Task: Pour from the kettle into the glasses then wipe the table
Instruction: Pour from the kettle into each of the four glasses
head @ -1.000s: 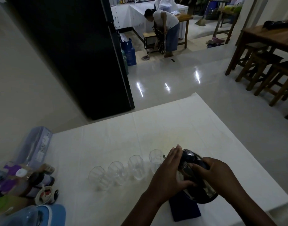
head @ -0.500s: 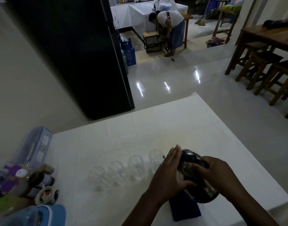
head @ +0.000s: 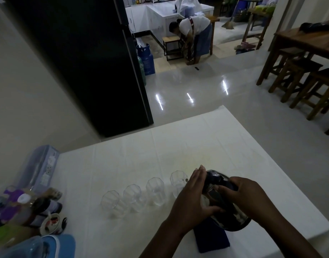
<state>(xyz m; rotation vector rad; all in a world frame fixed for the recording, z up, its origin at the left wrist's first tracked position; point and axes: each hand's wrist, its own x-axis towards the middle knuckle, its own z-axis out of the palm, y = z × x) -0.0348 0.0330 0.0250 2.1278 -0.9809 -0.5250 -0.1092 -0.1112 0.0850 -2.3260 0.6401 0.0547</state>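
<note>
Steel kettle (head: 228, 215) sat lower right on the white desk (head: 122, 164) beside four glasses (head: 134, 197). Right hand (head: 247, 196) gripped its handle; left hand (head: 191, 198) pressed straight-fingered against its side.

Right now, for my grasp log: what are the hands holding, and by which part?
The kettle. The right hand grips its black top handle; the left hand presses flat against its spout side.

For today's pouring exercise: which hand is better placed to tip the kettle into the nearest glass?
Right: the right hand grips the kettle by its handle; the left hand only lies flat against its side.
</note>
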